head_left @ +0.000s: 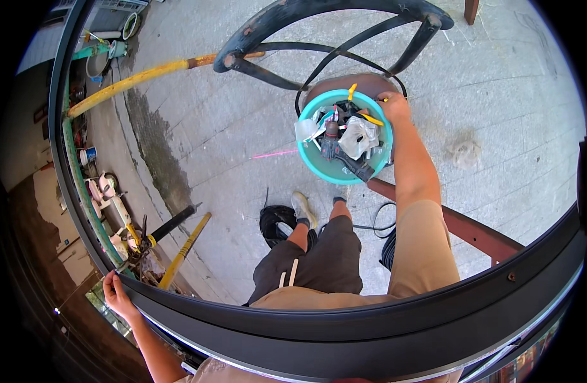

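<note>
Right hand (397,110) fingers are bent together at two o'clock on the rim of the turquoise plastic bucket (319,167), apparently pinching a small yellow item (386,99). Left hand (119,299), toward eight o'clock in the view, has its fingers closed on the corner of the black metal frame (344,332), probably to steady it. The bucket sits between one and two o'clock on the seat of a black tubular-backed chair (242,45), likely so that its contents lie within arm's reach. Inside, a cordless drill (331,148) leans grip-down toward five o'clock, perhaps for easy grabbing.

A crumpled clear plastic bag (360,137) hides whatever lies deeper. The yellow item's kind cannot be told, since the fingers cover most of it. The frame's right end runs into the dark fisheye rim, and the left forearm is cut off at the lower edge.
</note>
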### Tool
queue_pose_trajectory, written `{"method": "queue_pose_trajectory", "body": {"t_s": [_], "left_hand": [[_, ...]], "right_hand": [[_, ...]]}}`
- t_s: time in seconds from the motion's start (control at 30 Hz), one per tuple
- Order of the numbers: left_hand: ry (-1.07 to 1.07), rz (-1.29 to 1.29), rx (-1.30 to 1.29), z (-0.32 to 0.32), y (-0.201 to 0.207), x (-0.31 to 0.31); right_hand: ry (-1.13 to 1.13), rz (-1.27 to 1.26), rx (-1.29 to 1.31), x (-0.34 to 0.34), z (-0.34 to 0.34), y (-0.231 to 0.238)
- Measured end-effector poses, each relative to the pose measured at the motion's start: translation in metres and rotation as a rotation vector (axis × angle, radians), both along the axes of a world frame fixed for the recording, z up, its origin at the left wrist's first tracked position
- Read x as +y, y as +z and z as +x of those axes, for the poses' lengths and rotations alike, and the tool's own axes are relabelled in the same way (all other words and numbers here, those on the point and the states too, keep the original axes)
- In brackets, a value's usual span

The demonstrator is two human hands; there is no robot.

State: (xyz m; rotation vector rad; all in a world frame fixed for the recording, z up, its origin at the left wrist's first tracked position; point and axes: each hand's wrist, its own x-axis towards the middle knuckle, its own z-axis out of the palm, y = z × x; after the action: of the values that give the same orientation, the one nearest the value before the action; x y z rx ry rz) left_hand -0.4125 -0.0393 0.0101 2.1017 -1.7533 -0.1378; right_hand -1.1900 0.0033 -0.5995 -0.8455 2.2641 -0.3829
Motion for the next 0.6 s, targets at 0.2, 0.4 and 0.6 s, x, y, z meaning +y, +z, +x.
{"method": "queue_pose_trajectory", "body": {"t_s": [0.2,0.4,0.6], "left_hand": [[-0.021,0.012,0.050,0.009,0.000,-0.004],[-0.016,0.012,0.008,0.017,0.002,-0.003],[0.009,0.015,0.040,-0.004,0.000,0.003]], "right_hand": [[0.083,-0.003,-0.011,0.008,-0.010,-0.038],[-0.068,-0.231,0.115,0.016,0.004,-0.016],[0.152,-0.529,0.214,-0.016,0.095,0.129]]}}
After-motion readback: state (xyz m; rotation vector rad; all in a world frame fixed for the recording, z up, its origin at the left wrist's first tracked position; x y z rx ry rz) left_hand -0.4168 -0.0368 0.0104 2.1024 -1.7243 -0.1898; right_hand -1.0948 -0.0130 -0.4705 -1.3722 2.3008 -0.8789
